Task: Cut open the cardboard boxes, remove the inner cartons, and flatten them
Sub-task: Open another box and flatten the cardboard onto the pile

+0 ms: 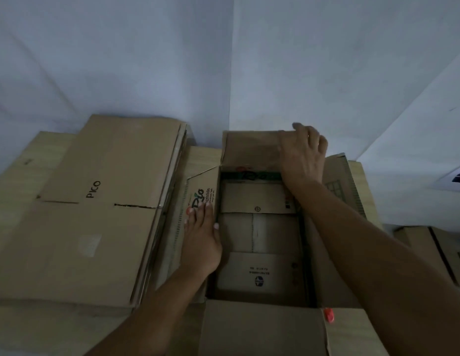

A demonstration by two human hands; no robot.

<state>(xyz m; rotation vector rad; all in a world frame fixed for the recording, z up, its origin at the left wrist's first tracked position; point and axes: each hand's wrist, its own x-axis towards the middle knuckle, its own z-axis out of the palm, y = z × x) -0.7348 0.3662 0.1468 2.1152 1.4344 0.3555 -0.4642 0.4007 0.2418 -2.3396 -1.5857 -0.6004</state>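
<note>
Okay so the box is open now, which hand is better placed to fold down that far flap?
Right, probably. The right hand already grips the top edge of the far flap, fingers curled over it. The left hand lies flat on the left side flap, nearer the person.

The right hand (302,155) covers the far right corner of the open box (257,273), and its fingertips curl out of sight behind the far flap (252,147). The near flap (262,330) runs off the bottom edge. Small print on the box floor is too blurred to read. The red object (329,314) on the near flap — unclear what it is.
</note>
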